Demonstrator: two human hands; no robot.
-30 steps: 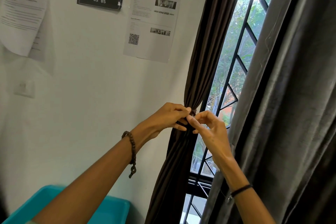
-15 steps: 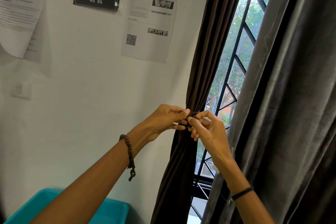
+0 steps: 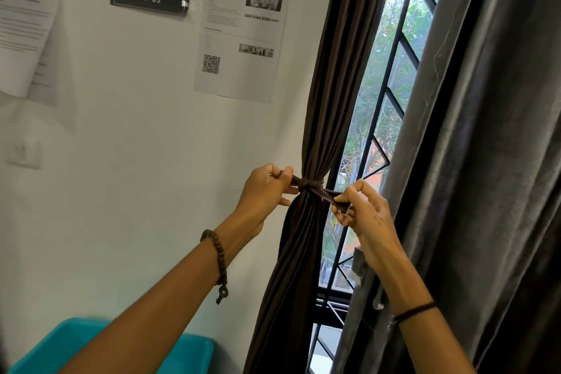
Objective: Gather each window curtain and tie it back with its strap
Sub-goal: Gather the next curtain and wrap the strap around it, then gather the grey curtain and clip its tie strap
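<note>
White wall (image 3: 136, 161) with taped papers (image 3: 243, 36), barred window (image 3: 391, 94) beside it. My left hand (image 3: 264, 191) and right hand (image 3: 364, 215) each pinch an end of the strap (image 3: 306, 184), knotted around the gathered brown curtain (image 3: 328, 100).

Daylight enters through the window (image 3: 383, 85), blown out at its top; the wall (image 3: 121, 191) is softly, evenly lit. The grey curtain (image 3: 501, 161) shows dull sheen. Verticals lean toward frame edges; fine print unresolved.
</note>
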